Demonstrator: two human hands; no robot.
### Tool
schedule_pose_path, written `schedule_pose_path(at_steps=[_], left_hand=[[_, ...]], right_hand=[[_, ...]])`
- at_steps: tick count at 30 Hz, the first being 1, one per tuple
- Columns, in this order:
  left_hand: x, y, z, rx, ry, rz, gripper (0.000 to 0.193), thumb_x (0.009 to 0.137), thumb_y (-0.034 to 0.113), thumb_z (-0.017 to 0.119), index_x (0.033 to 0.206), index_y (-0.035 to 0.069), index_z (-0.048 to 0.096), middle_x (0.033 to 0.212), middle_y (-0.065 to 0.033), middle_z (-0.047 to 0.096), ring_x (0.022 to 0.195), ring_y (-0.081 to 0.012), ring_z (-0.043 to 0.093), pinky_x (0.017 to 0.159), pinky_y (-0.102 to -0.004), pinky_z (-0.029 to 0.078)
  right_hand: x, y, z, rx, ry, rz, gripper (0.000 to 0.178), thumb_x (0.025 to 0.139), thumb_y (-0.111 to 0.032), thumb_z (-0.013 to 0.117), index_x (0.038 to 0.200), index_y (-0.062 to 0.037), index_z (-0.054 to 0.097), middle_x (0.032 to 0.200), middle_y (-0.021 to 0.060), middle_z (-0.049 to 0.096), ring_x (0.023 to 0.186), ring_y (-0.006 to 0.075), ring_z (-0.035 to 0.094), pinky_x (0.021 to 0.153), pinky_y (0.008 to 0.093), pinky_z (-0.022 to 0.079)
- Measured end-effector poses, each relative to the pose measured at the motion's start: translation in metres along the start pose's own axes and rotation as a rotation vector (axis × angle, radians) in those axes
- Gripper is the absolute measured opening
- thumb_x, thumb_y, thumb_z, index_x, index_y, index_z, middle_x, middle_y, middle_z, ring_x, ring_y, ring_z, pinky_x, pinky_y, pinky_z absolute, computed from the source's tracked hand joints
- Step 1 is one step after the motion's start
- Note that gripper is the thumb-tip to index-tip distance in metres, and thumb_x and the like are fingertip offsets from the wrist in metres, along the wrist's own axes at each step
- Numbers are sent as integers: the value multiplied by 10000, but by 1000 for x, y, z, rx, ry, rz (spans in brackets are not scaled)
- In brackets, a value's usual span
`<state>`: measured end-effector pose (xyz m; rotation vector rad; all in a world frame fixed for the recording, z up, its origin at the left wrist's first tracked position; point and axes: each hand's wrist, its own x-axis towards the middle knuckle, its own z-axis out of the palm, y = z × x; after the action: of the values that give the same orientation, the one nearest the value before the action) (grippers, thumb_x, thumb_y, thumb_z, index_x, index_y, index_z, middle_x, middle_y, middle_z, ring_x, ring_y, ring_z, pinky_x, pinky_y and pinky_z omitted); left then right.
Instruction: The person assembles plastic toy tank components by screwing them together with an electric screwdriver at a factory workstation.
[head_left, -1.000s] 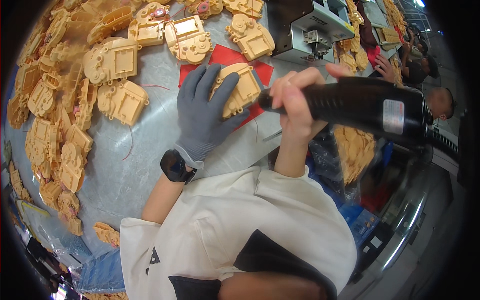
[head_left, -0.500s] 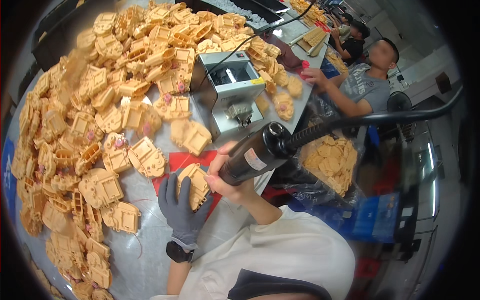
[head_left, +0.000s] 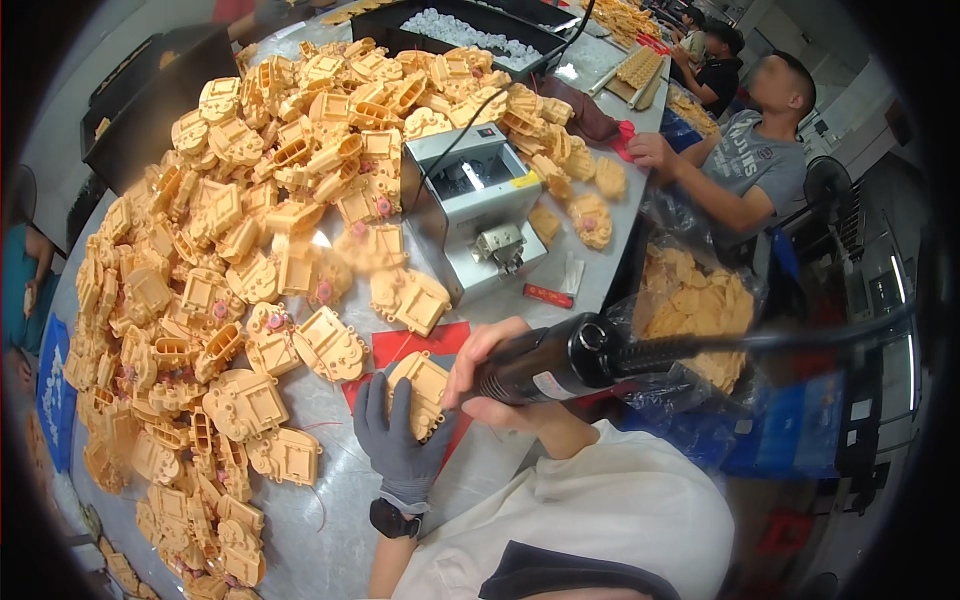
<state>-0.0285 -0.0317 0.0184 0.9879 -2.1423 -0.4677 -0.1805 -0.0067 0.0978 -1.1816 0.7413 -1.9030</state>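
Observation:
My left hand (head_left: 402, 435), in a grey glove with a dark watch at the wrist, holds a tan plastic housing (head_left: 426, 382) over a red mat (head_left: 410, 342). Bare, my right hand (head_left: 485, 368) wraps round a black electric screwdriver (head_left: 545, 362), which leans toward the housing. Its tip is hidden behind my fingers, so I cannot tell whether it touches the part. From its rear end a thick black cable (head_left: 720, 345) runs off to the right. Another tan housing (head_left: 410, 298) lies just beyond the mat.
A large heap of tan housings (head_left: 240, 245) covers the table's left and back. Beyond the mat stands a grey metal screw feeder (head_left: 475, 205); a small red item (head_left: 548, 295) lies beside it. A bag of tan parts (head_left: 695, 300) sits at right, near a seated person (head_left: 745, 170).
The whole view has shifted, so the table sits farther right in the picture. My screwdriver has tipped closer to level. Both hands keep their hold beside the housing.

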Motion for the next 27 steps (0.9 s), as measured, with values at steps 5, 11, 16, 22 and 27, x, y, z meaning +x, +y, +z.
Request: schedule_pose_path(at_steps=[5,11,16,22,27], left_hand=[[-3,0,-1,-47,-12,-28,672,624,321,789,1189,100,498,1286,-189,420,1161,-410,404,929,-493,365],[-4,-4,2,-107,23,-26,686,615,317,795,1195,107,497,1291,-194,415,1163,-427,399,934,-506,356],[-3,-4,2,-137,39,-57,690,609,289,802,1201,111,496,1296,-198,411,1156,-434,403,939,-511,350],[-1,-7,-1,-116,-4,-10,687,635,281,780,1221,91,476,1289,-203,424,1157,-426,404,941,-504,350],[-3,2,-4,7,-58,-39,718,654,350,754,1247,78,451,1299,-206,416,1181,-426,377,959,-512,326]], right_hand=[[4,-9,-2,-249,-136,173,398,726,133,606,1017,-24,384,677,48,537,629,115,558,587,245,460],[3,-4,5,-434,-148,103,367,737,147,581,1001,-32,400,692,51,531,636,115,545,569,251,436],[7,4,9,-364,-41,163,420,717,134,565,1037,-60,374,676,55,510,565,137,538,524,271,445],[6,-3,-20,-68,267,41,494,704,18,539,1155,-56,353,601,37,433,476,163,475,508,337,434],[-1,-29,-43,7,531,-117,575,747,-50,506,1284,-47,297,592,33,419,475,151,457,516,318,424]])
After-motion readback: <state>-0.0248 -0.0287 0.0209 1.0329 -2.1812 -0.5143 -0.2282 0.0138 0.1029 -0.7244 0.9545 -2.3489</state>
